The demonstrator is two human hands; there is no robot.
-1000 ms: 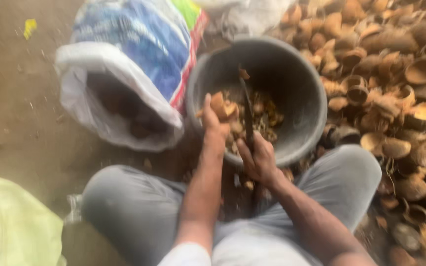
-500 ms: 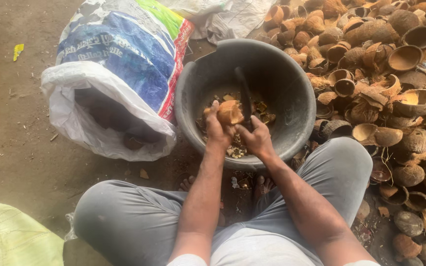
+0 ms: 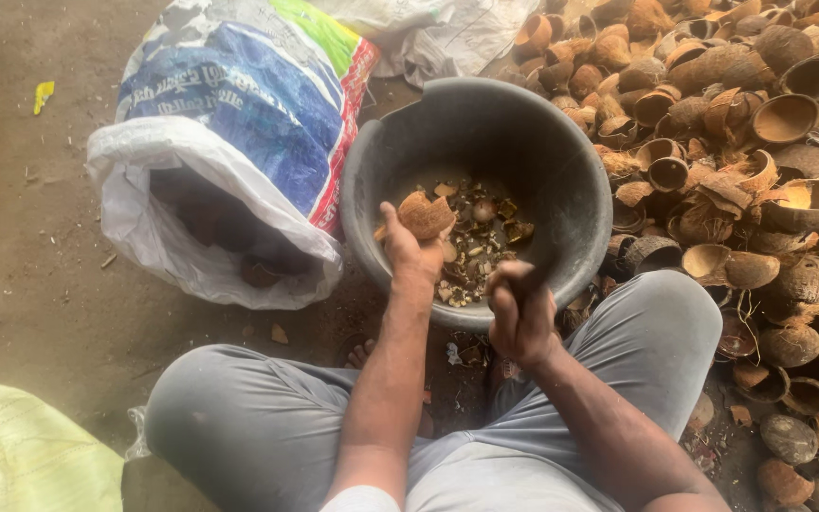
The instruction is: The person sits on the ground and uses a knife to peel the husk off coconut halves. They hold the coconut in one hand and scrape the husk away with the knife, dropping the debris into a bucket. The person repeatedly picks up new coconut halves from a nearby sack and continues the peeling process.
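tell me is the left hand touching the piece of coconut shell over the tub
Touching. The head view shows the left hand with its fingers wrapped around the coconut shell piece, holding it above the grey tub.

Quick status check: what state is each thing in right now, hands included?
left hand: closed on a coconut piece, over the tub
coconut piece: held, brown husk side up
right hand: fisted at the tub's near rim; what it grips is hidden
tub: upright, scraps on its bottom
sack: lying down, mouth open
coconut shells: piled, emptied halves

The right hand [image 3: 521, 318] hides whatever it grips; its fingers blur.
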